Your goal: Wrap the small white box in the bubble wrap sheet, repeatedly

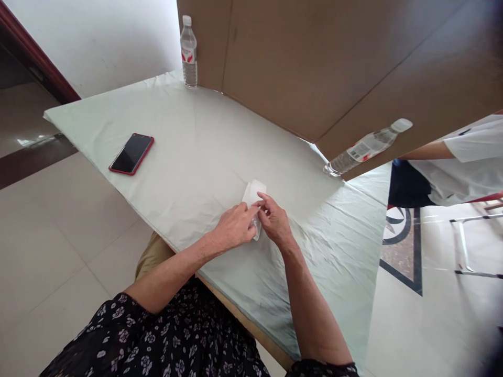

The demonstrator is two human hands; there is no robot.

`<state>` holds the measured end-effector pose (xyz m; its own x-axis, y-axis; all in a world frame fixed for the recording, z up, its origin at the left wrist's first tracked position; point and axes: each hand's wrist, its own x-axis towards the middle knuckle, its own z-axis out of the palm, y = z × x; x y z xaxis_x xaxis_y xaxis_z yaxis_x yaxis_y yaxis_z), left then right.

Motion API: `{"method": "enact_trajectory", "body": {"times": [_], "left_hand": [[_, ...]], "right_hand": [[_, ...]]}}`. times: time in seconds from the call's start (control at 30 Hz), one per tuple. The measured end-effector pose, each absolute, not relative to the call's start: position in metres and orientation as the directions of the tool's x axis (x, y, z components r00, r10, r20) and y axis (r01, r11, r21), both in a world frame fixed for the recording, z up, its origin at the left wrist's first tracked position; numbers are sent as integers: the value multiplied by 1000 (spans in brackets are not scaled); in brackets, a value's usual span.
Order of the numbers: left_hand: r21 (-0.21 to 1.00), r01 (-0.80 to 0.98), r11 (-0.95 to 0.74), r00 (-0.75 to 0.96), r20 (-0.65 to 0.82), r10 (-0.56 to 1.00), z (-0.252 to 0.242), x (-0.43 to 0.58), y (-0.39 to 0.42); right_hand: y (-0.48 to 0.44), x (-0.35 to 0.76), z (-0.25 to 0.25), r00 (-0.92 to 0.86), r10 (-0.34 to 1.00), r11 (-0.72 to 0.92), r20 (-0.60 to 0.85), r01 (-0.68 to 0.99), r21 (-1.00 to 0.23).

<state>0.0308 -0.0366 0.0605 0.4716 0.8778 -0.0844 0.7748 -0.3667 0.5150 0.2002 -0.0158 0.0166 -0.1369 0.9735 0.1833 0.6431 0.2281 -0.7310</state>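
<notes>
A small folded piece of white paper (254, 192) lies on the table, which is covered with a pale green cloth (204, 136). My left hand (234, 226) and my right hand (275, 220) meet at the near end of the paper. Both hands pinch it with closed fingers, and the fingertips touch each other. The near part of the paper is hidden under my hands; the far end sticks out flat on the cloth.
A red-cased phone (131, 153) lies face up at the left. One water bottle (189, 51) stands at the far corner; another (367, 147) stands against a brown cardboard wall (334, 57). Another person in a white sleeve (467, 152) is at the right.
</notes>
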Motion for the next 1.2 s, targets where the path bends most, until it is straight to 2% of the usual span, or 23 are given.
{"method": "enact_trajectory", "body": {"times": [0.1, 0.2, 0.33, 0.47, 0.63, 0.8, 0.93, 1.0, 1.1, 1.2], "left_hand": [[487, 788, -375, 488, -124, 864, 59, 31, -35], [486, 790, -374, 485, -123, 866, 60, 31, -34], [483, 795, -368, 479, -126, 869, 61, 32, -35], [490, 794, -359, 476, -136, 869, 62, 31, -35], [519, 781, -347, 474, -130, 871, 59, 29, -34], [583, 755, -299, 362, 9, 932, 44, 28, -45], [621, 754, -214, 156, 148, 977, 28, 28, -57], [625, 748, -222, 125, 196, 973, 24, 27, -59], [620, 715, -323, 223, 236, 946, 22, 24, -55], [651, 627, -427, 406, 194, 893, 23, 13, -50]], "right_hand": [[-9, 211, 16, 26, 981, 141, 191, 578, -804], [6, 222, 14, 153, 986, -23, 65, 513, -858], [32, 220, 10, 135, 978, -200, -158, 410, -890], [46, 204, 13, 62, 982, -187, -176, 337, -923], [26, 195, 38, -72, 995, -55, -72, 212, -976], [-20, 196, 60, -135, 977, 203, 162, 388, -899], [-56, 192, 54, -136, 960, 281, 247, 495, -822], [-70, 189, 45, -141, 946, 321, 292, 528, -786], [-87, 185, 30, -149, 915, 385, 374, 593, -707], [-98, 186, 19, -156, 891, 417, 426, 652, -633]]}}
